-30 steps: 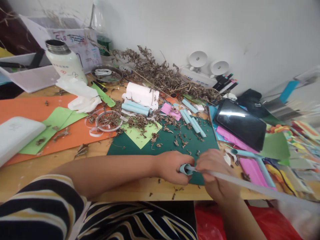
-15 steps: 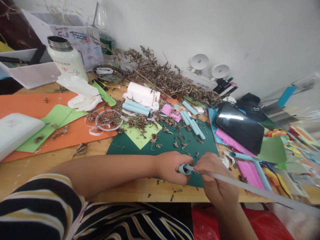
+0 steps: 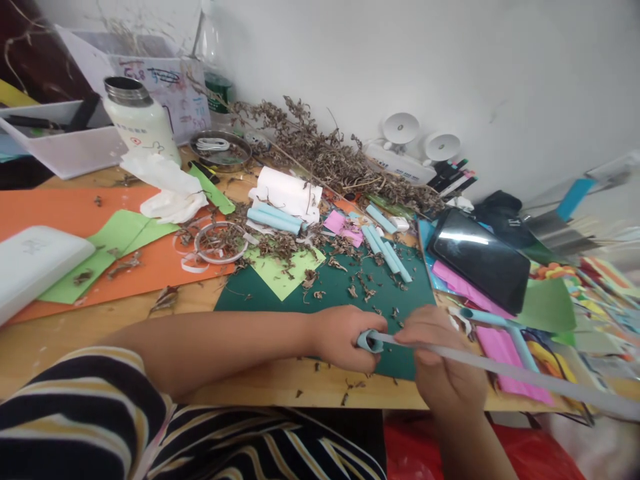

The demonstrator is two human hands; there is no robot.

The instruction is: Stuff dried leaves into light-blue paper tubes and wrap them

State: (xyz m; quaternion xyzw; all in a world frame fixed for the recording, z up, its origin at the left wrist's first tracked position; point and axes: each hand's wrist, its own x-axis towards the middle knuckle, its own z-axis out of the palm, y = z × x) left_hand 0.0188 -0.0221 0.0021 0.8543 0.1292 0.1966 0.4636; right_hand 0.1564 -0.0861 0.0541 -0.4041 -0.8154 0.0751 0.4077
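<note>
My left hand [image 3: 346,339] is closed around a light-blue paper tube [image 3: 367,340], whose open end faces right, with something dark inside. My right hand [image 3: 443,353] grips a long, whitish translucent stick [image 3: 520,380] between thumb and fingers. The stick's left tip sits at the tube's mouth; how far in it goes I cannot tell. Its other end runs off past the right edge of view. Both hands are above the front edge of a dark green sheet [image 3: 340,283], on which crumbled dry leaves [image 3: 367,292] lie scattered.
More blue paper tubes [image 3: 387,250] lie beyond my hands, near a bundle of dried leafy stems [image 3: 335,153]. A black tablet [image 3: 479,260] and pink paper [image 3: 507,363] are at right. A roll of clear tape [image 3: 220,257], an uncapped bottle [image 3: 143,120] and a white case [image 3: 45,267] stand left.
My right hand has shifted slightly right, away from the left hand, drawing the stick along with it. The left hand still holds the tube in about the same place.
</note>
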